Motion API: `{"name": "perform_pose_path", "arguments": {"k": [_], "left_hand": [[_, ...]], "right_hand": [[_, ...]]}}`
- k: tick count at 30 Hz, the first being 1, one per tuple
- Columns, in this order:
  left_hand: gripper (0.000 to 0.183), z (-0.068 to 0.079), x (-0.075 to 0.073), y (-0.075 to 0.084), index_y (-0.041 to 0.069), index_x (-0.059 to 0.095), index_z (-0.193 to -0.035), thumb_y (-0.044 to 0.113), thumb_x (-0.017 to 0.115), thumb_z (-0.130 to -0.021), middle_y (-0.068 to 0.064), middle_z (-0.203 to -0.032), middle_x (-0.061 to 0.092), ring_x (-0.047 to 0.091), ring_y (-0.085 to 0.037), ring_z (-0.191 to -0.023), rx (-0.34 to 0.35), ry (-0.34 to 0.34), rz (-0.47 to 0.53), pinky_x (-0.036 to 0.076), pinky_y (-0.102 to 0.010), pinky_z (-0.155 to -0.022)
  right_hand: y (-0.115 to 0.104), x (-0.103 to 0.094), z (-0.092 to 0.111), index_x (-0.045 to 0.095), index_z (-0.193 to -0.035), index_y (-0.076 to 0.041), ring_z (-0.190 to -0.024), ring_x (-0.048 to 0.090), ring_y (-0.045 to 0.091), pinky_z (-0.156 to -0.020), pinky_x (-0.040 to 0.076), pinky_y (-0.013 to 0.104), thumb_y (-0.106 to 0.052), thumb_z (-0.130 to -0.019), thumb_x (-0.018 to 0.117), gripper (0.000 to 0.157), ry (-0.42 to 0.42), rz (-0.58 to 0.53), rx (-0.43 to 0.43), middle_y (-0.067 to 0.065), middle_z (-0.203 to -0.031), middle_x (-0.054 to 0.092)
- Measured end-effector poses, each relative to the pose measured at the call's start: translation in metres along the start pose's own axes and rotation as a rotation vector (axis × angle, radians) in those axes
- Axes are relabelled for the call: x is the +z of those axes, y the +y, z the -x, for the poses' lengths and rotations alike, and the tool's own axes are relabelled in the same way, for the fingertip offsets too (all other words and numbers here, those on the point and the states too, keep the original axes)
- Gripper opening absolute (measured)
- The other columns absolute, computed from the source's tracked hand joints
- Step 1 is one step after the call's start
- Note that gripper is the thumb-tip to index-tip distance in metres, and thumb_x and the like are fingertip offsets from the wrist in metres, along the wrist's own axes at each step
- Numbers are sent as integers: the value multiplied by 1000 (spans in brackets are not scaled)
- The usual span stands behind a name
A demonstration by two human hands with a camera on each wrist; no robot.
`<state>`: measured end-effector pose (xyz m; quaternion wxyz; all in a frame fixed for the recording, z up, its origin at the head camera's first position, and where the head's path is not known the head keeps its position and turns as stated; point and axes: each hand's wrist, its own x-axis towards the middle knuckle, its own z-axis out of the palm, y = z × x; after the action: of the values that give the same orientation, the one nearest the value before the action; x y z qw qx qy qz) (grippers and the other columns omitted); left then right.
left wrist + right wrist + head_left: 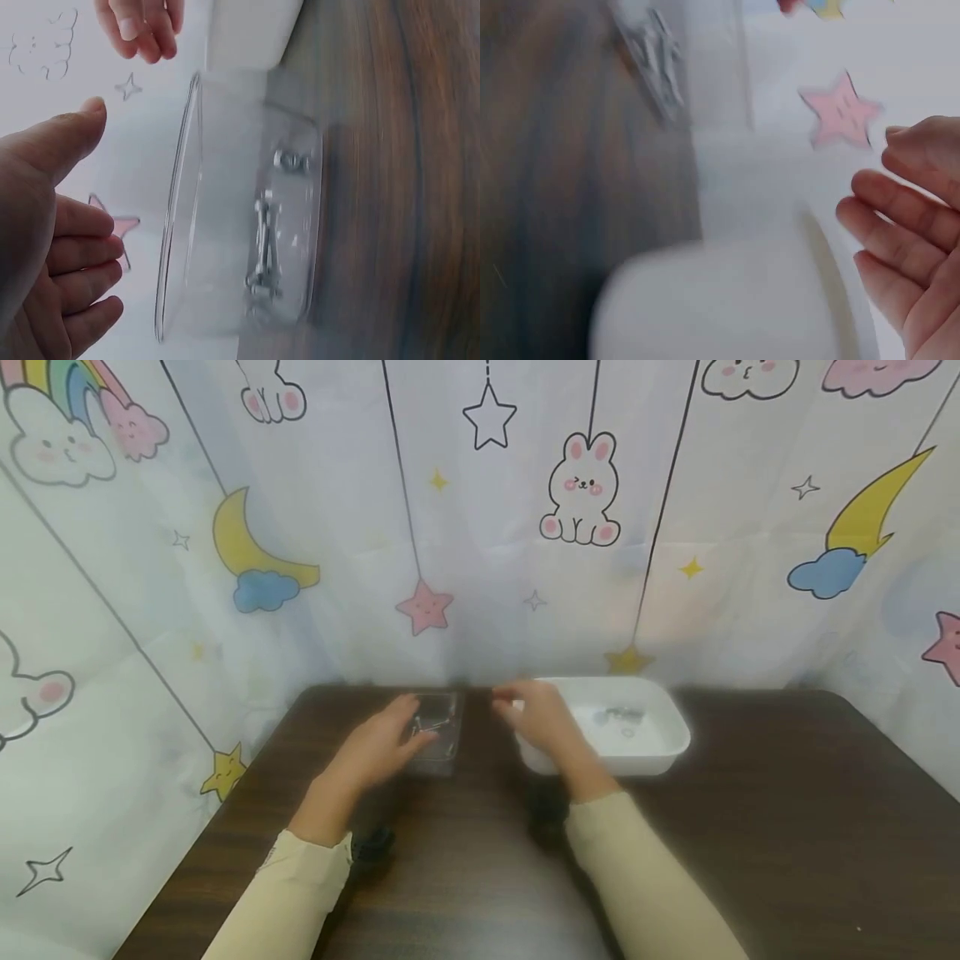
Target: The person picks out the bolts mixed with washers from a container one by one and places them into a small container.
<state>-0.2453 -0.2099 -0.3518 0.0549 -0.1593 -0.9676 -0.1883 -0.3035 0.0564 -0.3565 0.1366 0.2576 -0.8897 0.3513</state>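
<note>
A clear plastic box [442, 766] stands on the table, holding several shiny metal pieces [262, 244] that look like bolts or screws. My left hand [375, 742] is over the box's left side in the head view, and the left wrist view shows its relaxed fingers apart from the rim. To the right is a white tray [660, 762] with small metal pieces [624, 716] on its floor; their kind is too blurred to tell. Above the tray's left edge hovers my right hand [542, 717], its fingers loosely bent and nothing visible in them [915, 232].
A dark wood-grain table [465, 877] carries both containers near its back edge. Behind it hangs a white curtain [495, 527] printed with stars, rabbits and clouds. A narrow strip of table separates the box from the tray.
</note>
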Motion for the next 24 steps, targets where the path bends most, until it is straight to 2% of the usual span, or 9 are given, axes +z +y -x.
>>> {"name": "perform_pose_path", "arguments": {"k": [4,11,17,21,24], "left_hand": [[73,-1,2,13,1,39,-149,50,56,-97,-19,-156,35,34,-35,-144,42,2,6,31,-52,-117],[70,-3,1,37,4,39,-150,48,55,-98,-14,-159,31,30,-32,-147,99,17,39,28,-50,-119],[71,-11,13,64,4,37,-151,52,48,-100,-14,-160,30,27,-29,-148,139,-22,-13,25,-47,-121],[71,-17,28,85,6,37,-151,52,50,-99,-13,-160,30,27,-28,-148,173,-63,-24,25,-45,-121],[67,-23,39,99,7,38,-151,47,53,-99,-12,-159,32,30,-27,-147,193,-76,-21,29,-46,-119]], "right_hand": [[24,-25,1,68,-121,-7,-121,59,32,-110,42,48,-27,-96,62,33,-25,20,136,12,-125,68],[60,-65,14,61,-129,-1,-126,52,41,-111,37,55,-29,-99,55,41,-94,70,357,21,-134,60],[75,-78,23,58,-130,4,-122,53,44,-108,39,57,-31,-99,54,46,-110,87,411,26,-132,58],[82,-80,27,64,-119,5,-101,62,39,-96,48,54,-30,-99,55,41,-104,126,408,24,-111,68],[88,-80,28,66,-112,3,-87,62,33,-85,51,50,-30,-99,54,38,-99,136,428,19,-97,70]]}}
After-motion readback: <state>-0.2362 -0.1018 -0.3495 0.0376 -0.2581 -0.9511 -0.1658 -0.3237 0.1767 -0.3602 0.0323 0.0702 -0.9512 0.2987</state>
